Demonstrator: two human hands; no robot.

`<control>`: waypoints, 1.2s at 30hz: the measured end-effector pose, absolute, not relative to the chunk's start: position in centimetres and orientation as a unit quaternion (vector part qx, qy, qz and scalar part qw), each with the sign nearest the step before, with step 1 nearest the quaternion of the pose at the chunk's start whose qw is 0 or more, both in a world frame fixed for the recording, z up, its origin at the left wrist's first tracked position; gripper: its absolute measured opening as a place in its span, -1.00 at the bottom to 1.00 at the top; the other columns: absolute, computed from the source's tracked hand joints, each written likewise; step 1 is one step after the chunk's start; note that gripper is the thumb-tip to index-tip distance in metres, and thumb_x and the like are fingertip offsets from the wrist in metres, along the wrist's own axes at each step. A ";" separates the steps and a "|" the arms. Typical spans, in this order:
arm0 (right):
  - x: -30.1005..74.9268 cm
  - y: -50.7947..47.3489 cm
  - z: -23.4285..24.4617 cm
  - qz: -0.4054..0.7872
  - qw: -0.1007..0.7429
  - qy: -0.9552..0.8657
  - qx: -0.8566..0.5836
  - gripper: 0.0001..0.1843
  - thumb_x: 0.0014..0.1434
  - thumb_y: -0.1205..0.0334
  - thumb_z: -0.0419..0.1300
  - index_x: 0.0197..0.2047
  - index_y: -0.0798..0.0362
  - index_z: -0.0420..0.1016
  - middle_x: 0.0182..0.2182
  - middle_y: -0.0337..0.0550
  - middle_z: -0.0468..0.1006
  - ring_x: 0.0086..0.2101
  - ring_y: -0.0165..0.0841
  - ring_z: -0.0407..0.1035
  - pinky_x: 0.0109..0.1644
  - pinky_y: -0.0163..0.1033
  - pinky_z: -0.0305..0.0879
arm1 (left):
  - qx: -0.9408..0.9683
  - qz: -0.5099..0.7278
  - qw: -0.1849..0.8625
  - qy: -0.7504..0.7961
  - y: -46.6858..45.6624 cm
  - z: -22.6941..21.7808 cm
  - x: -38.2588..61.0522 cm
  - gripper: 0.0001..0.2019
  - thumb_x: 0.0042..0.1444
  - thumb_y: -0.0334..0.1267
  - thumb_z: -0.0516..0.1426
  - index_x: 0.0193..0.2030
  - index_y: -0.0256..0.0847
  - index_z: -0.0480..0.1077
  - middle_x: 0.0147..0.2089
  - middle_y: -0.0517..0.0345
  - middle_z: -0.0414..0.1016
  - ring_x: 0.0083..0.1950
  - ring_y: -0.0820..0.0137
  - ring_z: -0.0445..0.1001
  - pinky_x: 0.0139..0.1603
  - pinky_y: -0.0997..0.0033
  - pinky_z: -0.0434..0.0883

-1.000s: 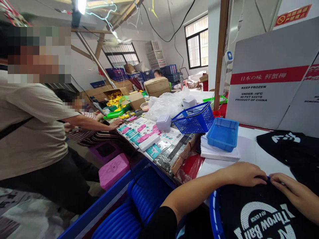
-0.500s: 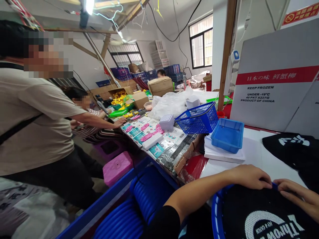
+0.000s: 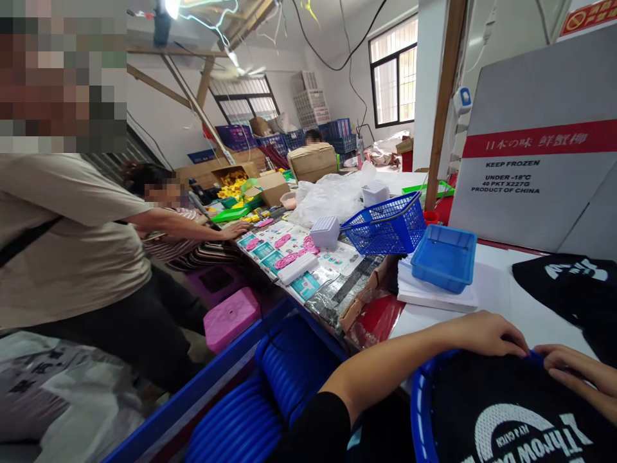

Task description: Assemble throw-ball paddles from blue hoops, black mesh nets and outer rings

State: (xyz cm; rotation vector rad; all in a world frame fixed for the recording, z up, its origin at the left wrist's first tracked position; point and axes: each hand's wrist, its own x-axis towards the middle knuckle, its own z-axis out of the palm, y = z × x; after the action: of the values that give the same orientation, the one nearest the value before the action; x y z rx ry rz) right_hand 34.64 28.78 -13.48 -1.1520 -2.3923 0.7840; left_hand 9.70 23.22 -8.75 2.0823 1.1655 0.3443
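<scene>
A round throwing disc, black fabric printed with white lettering inside a blue ring, lies at the lower right, its lower part cut off by the frame. My left hand is closed on the far edge of its blue rim, fingers curled over the fabric. Close beside it, my right hand pinches the same rim, partly cut off at the right edge. Whatever small detail lies between the fingertips is hidden. Beyond my right hand, a printed black fabric piece rests on the white tabletop.
A blue tray sits on a stack of white paper, beside a blue basket. A large carton stands behind. Coiled blue tubing fills a bin at lower left. A co-worker stands left, one hand on the table.
The standing co-worker's head has come nearer and now fills the upper left corner. My view has shifted slightly. Both my hands keep their place on the blue rim.
</scene>
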 end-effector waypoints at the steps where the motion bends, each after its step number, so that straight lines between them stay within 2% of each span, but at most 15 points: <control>1: 34.4 28.6 -13.0 0.307 0.156 -0.853 -0.392 -0.52 0.01 -0.40 0.19 -0.44 -0.18 0.59 -0.15 -0.07 0.75 -0.06 0.08 0.64 0.07 -0.03 0.63 | 0.809 0.139 0.357 0.447 23.1 -8.7 9.7 -0.74 0.40 -0.26 0.13 0.10 -0.32 0.54 0.10 0.04 0.66 0.10 0.33 0.60 0.16 0.45 0.40; 3: 33.9 28.0 -11.7 0.341 0.112 -0.859 -0.365 -0.50 0.11 -0.37 0.16 -0.35 -0.11 0.60 -0.08 0.02 0.72 -0.01 0.07 0.61 0.14 -0.01 0.58 | 0.813 0.150 0.354 0.437 22.9 -8.6 9.7 -0.72 0.41 -0.23 0.15 0.11 -0.35 0.54 0.10 0.00 0.66 0.07 0.33 0.60 0.14 0.46 0.41; 7: 32.8 26.4 -9.4 0.340 0.102 -0.869 -0.345 -0.51 0.28 -0.27 0.06 -0.31 -0.05 0.55 -0.06 0.07 0.67 -0.03 0.00 0.55 0.15 0.01 0.51 | 0.819 0.156 0.342 0.433 22.5 -8.4 9.7 -0.77 0.37 -0.26 0.20 0.03 -0.35 0.58 0.05 -0.01 0.69 0.03 0.34 0.61 0.10 0.48 0.41; 15: 32.5 25.4 -7.9 0.355 0.087 -0.867 -0.340 -0.65 0.33 -0.07 0.01 -0.25 -0.04 0.47 -0.05 0.03 0.61 -0.04 -0.10 0.48 0.18 0.05 0.42 | 0.798 0.158 0.327 0.481 22.3 -8.7 10.3 -0.79 0.37 -0.32 0.16 0.00 -0.31 0.60 0.00 0.01 0.70 -0.05 0.34 0.61 -0.02 0.44 0.41; 19: 32.6 25.4 -8.2 0.365 0.091 -0.863 -0.338 -0.66 0.33 -0.08 0.02 -0.25 -0.04 0.46 -0.10 0.00 0.61 -0.06 -0.11 0.47 0.15 0.05 0.42 | 0.799 0.158 0.323 0.482 22.2 -8.7 10.4 -0.78 0.37 -0.31 0.16 0.03 -0.30 0.60 0.03 -0.01 0.70 0.00 0.31 0.61 0.02 0.42 0.42; 31: 32.9 25.8 -7.8 0.425 0.083 -0.839 -0.328 -0.57 0.31 -0.22 0.09 -0.30 -0.03 0.48 -0.04 -0.05 0.59 -0.05 -0.11 0.47 0.12 -0.03 0.41 | 0.814 0.156 0.302 0.470 22.3 -8.7 10.3 -0.79 0.38 -0.34 0.15 0.02 -0.29 0.60 0.07 -0.02 0.69 0.06 0.31 0.61 0.14 0.39 0.41; 36: 33.0 26.2 -8.6 0.410 0.094 -0.846 -0.328 -0.56 0.33 -0.22 0.08 -0.26 -0.03 0.50 -0.10 -0.04 0.60 -0.08 -0.10 0.47 0.12 -0.01 0.41 | 0.824 0.165 0.285 0.460 22.1 -8.5 10.3 -0.77 0.38 -0.35 0.16 0.11 -0.25 0.55 0.12 0.00 0.67 0.11 0.31 0.60 0.18 0.38 0.41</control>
State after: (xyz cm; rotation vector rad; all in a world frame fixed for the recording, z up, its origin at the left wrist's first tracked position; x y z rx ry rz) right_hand 32.98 26.16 -8.65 -0.9724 -2.5099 1.2170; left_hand 10.27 22.14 -8.53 2.2049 1.2305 0.4421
